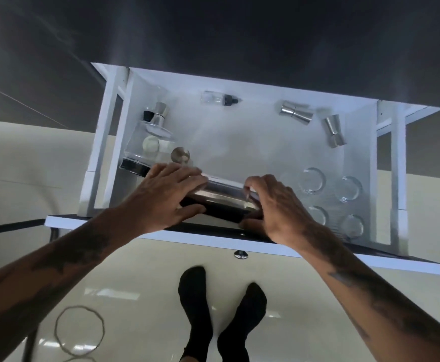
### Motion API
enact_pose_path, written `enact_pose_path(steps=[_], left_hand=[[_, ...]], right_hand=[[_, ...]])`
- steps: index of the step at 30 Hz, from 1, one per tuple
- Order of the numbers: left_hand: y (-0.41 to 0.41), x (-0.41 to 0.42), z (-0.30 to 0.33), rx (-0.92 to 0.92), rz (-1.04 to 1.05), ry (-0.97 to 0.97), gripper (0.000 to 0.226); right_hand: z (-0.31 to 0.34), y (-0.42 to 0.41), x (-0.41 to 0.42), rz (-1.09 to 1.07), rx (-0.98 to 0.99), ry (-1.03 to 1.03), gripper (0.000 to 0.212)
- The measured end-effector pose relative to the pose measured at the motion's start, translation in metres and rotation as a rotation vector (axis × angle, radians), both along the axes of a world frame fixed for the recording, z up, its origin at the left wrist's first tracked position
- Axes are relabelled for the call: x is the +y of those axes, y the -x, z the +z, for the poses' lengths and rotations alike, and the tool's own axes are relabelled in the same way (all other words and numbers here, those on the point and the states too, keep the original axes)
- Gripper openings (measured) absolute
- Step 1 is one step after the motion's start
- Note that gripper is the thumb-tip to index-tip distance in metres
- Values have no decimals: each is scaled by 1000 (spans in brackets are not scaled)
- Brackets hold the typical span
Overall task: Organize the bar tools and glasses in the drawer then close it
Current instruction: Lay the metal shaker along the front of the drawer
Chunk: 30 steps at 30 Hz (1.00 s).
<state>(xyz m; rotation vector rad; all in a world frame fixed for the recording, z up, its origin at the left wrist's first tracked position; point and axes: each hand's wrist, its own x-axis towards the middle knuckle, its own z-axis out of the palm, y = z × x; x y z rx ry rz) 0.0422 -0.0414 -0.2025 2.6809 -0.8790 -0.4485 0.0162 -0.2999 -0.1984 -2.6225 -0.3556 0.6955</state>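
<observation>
The white drawer [239,246] is pulled open below the dark counter. A steel shaker tin [224,194] lies on its side near the drawer's front. My left hand [166,194] grips its left end and my right hand [273,207] grips its right end. Several small clear glasses [314,180] stand at the front right. Two steel jiggers [296,112] [333,130] lie at the back right. A small clear dropper bottle [217,98] lies at the back. A large glass vessel [145,145] with another jigger [158,113] behind it sits at the left.
A round steel cap [180,154] rests beside the glass vessel. The dark counter [239,35] overhangs the drawer's back. My black-socked feet [221,309] stand on the glossy cream floor below the drawer's knob [240,254]. A looped cable [79,330] lies on the floor at left.
</observation>
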Motion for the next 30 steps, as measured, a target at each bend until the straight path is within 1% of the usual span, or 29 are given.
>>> enact_pose_path(steps=[4, 6, 7, 9, 10, 11, 13, 15, 17, 19, 20, 21, 24, 26, 29, 30], left_hand=[[3, -10, 9, 179, 41, 70, 63], [3, -8, 11, 214, 91, 93, 59], [0, -3, 13, 188, 138, 107, 54], [-10, 10, 16, 58, 245, 124, 41], [-18, 16, 18, -13, 281, 118, 36], [-26, 19, 20, -71, 293, 98, 37], [-40, 17, 21, -143, 237, 6, 45], [-49, 5, 19, -141, 135, -146, 54], [-57, -12, 17, -112, 92, -333, 56], [-62, -24, 15, -100, 105, -412, 47], [-63, -27, 12, -82, 129, -403, 41], [-64, -28, 9, -56, 174, -367, 37], [-62, -33, 1, 32, 332, -199, 38], [-59, -35, -2, 42, 397, -115, 41], [-54, -39, -10, 61, 444, -22, 40], [-54, -41, -12, 81, 467, 6, 40]], right_hand=[[2, 0, -13, -19, 51, 75, 70], [2, -2, -10, -16, 85, 96, 70], [4, -4, -7, -11, 109, 99, 69], [9, -8, -1, 3, 150, 96, 65], [12, -10, 1, 3, 148, 76, 60], [15, -13, 1, -15, 119, 39, 55], [19, -23, -6, -134, -20, -44, 43], [22, -45, -25, -327, -200, -34, 34], [20, -74, -54, -488, -317, 123, 34], [15, -100, -86, -585, -303, 353, 41], [11, -110, -98, -615, -250, 423, 46], [6, -117, -108, -631, -194, 449, 49], [-14, -127, -122, -578, -83, 396, 54], [-26, -133, -124, -546, -82, 364, 54], [-38, -138, -125, -557, -180, 314, 44], [-39, -138, -126, -548, -196, 299, 46]])
